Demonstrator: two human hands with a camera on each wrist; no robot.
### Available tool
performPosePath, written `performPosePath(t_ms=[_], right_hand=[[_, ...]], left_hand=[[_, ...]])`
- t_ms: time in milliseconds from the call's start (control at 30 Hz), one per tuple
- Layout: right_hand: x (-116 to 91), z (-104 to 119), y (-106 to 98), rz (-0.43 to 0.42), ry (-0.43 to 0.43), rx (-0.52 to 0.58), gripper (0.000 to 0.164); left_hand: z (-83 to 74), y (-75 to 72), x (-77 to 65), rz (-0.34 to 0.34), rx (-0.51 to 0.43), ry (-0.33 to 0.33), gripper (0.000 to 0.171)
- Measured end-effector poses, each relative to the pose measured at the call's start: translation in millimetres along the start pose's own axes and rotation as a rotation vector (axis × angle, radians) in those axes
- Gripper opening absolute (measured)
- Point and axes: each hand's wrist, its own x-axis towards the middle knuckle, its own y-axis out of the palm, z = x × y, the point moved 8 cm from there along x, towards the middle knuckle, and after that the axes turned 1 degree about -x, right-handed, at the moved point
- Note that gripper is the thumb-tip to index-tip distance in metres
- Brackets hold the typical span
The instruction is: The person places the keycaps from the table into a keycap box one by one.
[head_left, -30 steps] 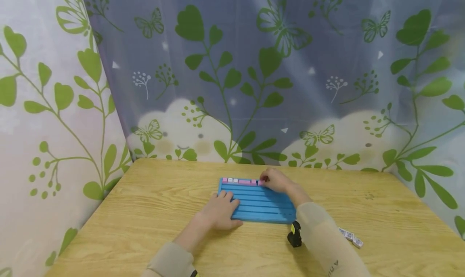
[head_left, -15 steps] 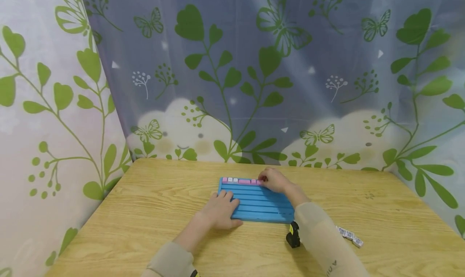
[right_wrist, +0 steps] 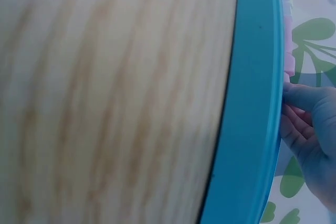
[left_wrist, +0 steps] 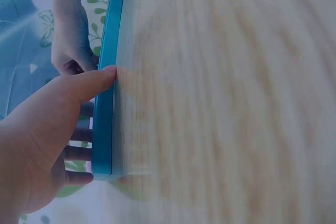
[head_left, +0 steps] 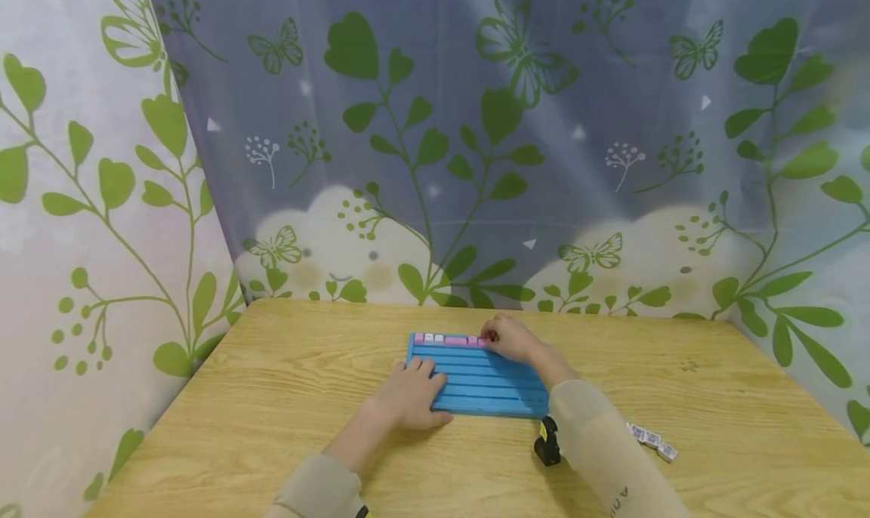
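A blue board [head_left: 489,390] with long grooves, like a keyboard base, lies on the wooden table. Pink and white keycap-like pieces [head_left: 455,340] line its far groove. My left hand [head_left: 408,397] rests palm down over the board's near left corner, fingers spread on top. Its thumb [left_wrist: 100,82] lies against the front edge in the left wrist view. At the far groove my right hand [head_left: 513,338] pinches a pink keycap at the row's right end, mostly hidden by its fingers. In the right wrist view the thumb [right_wrist: 300,95] is right beside the pink pieces.
Several small white pieces with dark markings [head_left: 651,436] lie on the table [head_left: 306,359] to the right of my right forearm. A black wrist camera [head_left: 547,442] sits by the right sleeve. Behind the table hangs a leaf-and-butterfly-patterned cloth [head_left: 435,163].
My right hand has slid slightly left along the far groove, toward the other pink pieces. The left hand has stayed on the board.
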Motion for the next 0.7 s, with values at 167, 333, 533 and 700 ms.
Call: performPosePath(t_ms=[167,333,533,700], right_hand=[[0.2,-0.3,0.7,-0.007,0.016,-0.007,0.011],[-1.8,-1.9,1.8,0.012,0.040,-0.018,0.018],[-9.6,-8.3,-4.0,0.058,0.096,0.019,0.031],[-18.4,-16.6,-20.2,0.050,0.105,0.078,0.034]], left_hand=[[0.0,0.8,0.4,0.000,-0.003,-0.001,0.059],[0.3,1.8,0.3,0.002,-0.006,0.001,0.059],[0.0,0.0,0.5,-0.006,0.005,0.009,0.059],[-1.0,-0.4,-0.1,-0.004,0.027,0.021,0.062]])
